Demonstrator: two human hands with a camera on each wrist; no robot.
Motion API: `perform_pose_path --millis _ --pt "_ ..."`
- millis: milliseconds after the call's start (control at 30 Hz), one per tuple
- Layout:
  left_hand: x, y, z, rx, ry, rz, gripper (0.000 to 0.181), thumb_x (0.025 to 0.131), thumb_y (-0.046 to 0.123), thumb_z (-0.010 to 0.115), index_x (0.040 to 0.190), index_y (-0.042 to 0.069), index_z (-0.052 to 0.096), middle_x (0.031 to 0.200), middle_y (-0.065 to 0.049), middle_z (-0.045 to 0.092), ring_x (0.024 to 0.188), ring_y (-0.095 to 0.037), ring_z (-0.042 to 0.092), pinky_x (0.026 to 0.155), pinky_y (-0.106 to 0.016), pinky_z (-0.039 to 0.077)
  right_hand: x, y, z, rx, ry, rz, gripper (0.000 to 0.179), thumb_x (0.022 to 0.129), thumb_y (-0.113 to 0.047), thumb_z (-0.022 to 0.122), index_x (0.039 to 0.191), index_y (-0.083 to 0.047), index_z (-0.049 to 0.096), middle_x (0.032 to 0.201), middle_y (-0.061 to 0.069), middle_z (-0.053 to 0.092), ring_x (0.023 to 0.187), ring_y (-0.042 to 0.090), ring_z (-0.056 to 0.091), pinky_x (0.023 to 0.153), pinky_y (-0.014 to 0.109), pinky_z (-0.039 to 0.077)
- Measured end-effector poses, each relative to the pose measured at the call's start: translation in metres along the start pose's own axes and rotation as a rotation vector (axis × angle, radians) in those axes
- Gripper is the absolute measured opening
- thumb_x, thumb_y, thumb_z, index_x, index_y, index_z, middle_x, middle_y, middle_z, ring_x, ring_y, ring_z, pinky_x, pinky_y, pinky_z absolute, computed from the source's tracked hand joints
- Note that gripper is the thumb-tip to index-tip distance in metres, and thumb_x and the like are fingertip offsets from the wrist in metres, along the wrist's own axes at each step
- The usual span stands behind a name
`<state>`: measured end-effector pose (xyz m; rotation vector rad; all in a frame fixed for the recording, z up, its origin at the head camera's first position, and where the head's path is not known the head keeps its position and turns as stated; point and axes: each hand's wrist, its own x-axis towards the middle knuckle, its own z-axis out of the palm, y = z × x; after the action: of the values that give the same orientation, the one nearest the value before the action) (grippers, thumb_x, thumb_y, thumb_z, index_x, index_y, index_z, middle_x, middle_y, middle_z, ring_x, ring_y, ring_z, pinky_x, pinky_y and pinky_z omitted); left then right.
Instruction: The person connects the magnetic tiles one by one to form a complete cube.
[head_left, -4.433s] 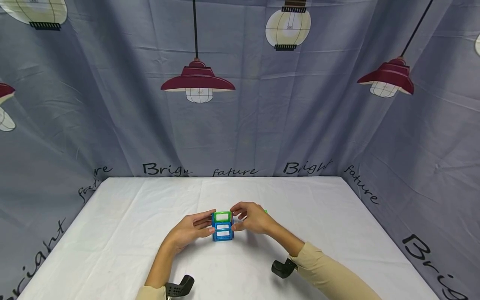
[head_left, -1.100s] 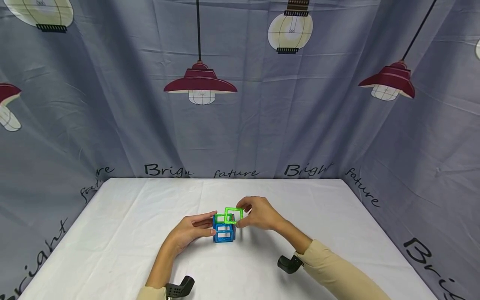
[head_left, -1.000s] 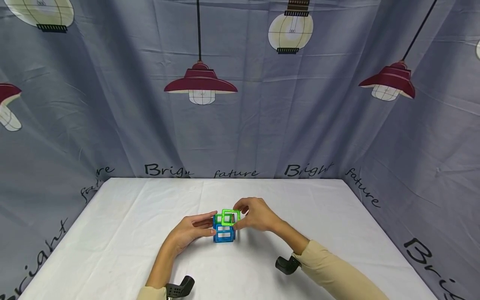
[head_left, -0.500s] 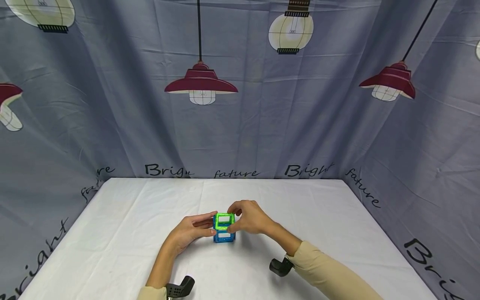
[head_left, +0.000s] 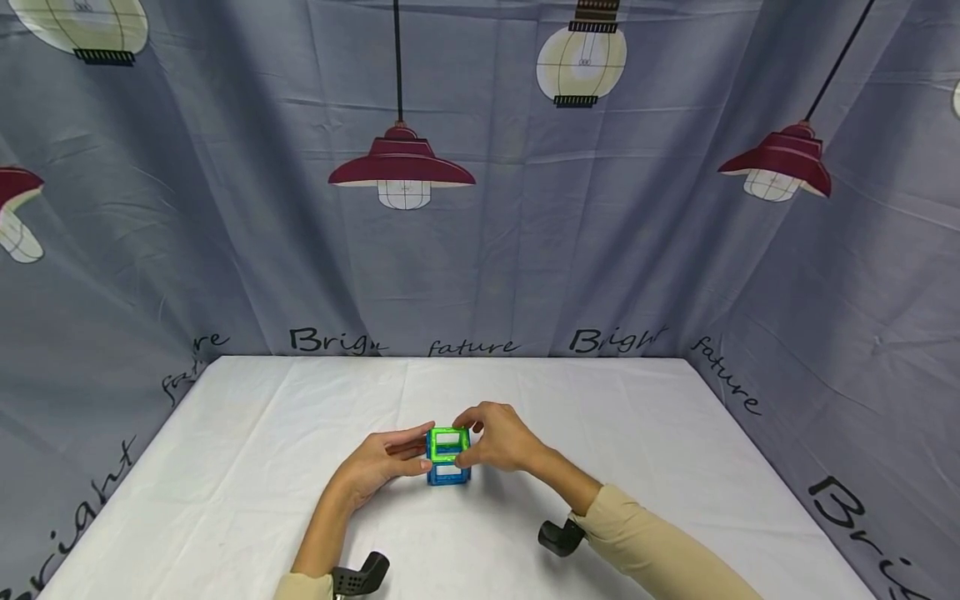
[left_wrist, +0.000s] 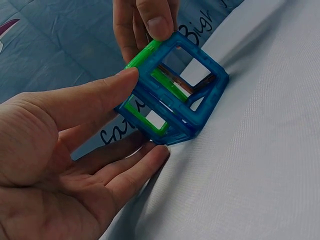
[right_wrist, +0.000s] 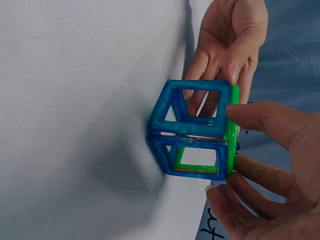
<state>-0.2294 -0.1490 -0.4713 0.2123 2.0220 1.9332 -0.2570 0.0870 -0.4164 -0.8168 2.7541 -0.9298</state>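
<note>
A small box of magnetic tiles (head_left: 448, 479), with translucent blue square frames on its near sides and green inside at the back, stands on the white table. Across its top lies a bright green square magnetic tile (head_left: 450, 431). My left hand (head_left: 382, 458) holds the box from the left, thumb (left_wrist: 107, 95) at its upper edge and fingers low along its side. From the right, my right hand (head_left: 506, 437) pinches the green tile between thumb and fingers. In the right wrist view that tile (right_wrist: 232, 140) lies flush along the edges of the blue tiles (right_wrist: 195, 132).
White cloth covers the table (head_left: 600, 417) around the box. A grey-blue curtain (head_left: 480, 275) printed with lamps and lettering hangs behind and at both sides. Black wrist cameras sit at the left sleeve (head_left: 300, 586) and right sleeve (head_left: 652, 542).
My right hand has brought the green tile from the box's right side leftward and down onto its top. My left hand has kept its hold on the box.
</note>
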Motion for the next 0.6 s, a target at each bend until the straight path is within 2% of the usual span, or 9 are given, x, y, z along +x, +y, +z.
perform_pose_path --millis 333,600 --pt "0.0009 0.0004 0.0007 0.061 -0.016 0.005 0.07 0.087 0.01 0.08 0.149 0.004 0.048 0.151 -0.023 0.048 0.139 -0.039 0.049 0.105 -0.034 0.052 -0.0037 -0.0008 0.0027 0.027 0.021 0.001 0.048 0.072 -0.019 0.089 0.116 -0.005 0.075 0.109 0.009 0.071 0.103 0.031 0.063 0.076 0.034 0.053" --pt "0.0012 0.0024 0.0026 0.09 0.005 -0.001 0.068 0.087 0.01 0.081 0.147 0.005 0.051 0.151 -0.02 0.05 0.138 -0.037 0.05 0.107 -0.036 0.05 -0.0032 0.0011 0.0045 0.045 0.029 -0.004 0.049 0.072 -0.018 0.089 0.116 -0.002 0.073 0.104 0.009 0.069 0.096 0.027 0.065 0.079 0.031 0.056"
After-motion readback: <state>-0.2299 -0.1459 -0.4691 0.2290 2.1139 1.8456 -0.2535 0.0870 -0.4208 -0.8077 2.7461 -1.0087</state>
